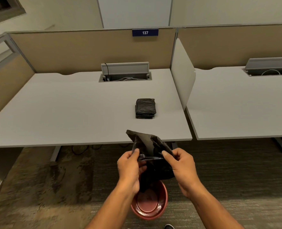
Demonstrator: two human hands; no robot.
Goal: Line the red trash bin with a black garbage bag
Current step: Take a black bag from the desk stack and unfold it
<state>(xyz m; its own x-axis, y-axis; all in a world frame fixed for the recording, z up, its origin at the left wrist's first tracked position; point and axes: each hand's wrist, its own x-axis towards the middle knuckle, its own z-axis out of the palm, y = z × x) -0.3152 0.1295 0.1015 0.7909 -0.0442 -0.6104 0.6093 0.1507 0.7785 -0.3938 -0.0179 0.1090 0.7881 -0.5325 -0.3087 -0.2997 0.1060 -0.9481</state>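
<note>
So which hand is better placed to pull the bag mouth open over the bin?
Probably the right hand: it pinches the black garbage bag at its upper edge, out to the side. The left hand grips it too, directly above the red trash bin.

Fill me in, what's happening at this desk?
A person is opening a black garbage bag, pinching it with both the left hand and the right hand. They hold it above a red trash bin on the carpet, which has no liner yet. A folded stack of spare bags sits on the white desk.
</note>
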